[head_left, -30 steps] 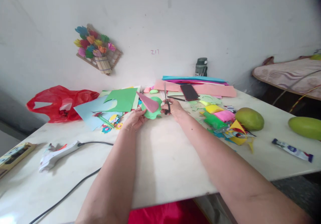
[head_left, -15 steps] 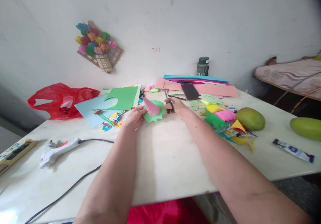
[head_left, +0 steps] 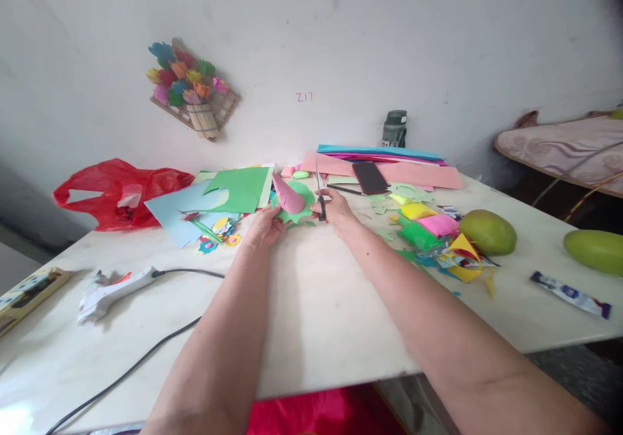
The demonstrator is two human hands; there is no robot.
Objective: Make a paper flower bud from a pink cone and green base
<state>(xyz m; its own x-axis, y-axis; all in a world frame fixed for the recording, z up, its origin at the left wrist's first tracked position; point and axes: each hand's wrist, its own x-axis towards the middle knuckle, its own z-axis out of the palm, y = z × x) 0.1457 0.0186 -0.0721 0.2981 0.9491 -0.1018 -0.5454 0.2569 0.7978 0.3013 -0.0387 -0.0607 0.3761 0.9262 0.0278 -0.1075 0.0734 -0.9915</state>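
Note:
A pink paper cone (head_left: pixel 288 195) stands tilted on a green paper piece (head_left: pixel 307 196) with a wavy edge. My left hand (head_left: pixel 265 227) pinches this green paper at its left side. Dark-handled scissors (head_left: pixel 322 208) are in my right hand (head_left: pixel 337 210), at the paper's right edge, with the blades pointing up toward the wall. The blades look closed together. Small green scraps (head_left: pixel 304 223) lie just below the paper, between my hands.
Left are a red bag (head_left: pixel 121 191), green sheets (head_left: pixel 238 188), and a glue gun (head_left: pixel 117 292) with its black cable. Right are a phone (head_left: pixel 370 178), clay packets (head_left: pixel 422 234), a green fruit (head_left: pixel 487 232) and a tube (head_left: pixel 570 294). A bottle (head_left: pixel 394 128) stands behind.
The cone and green paper have shifted slightly left and tilted. The scissors' blades have come together. Green scraps now show below the paper.

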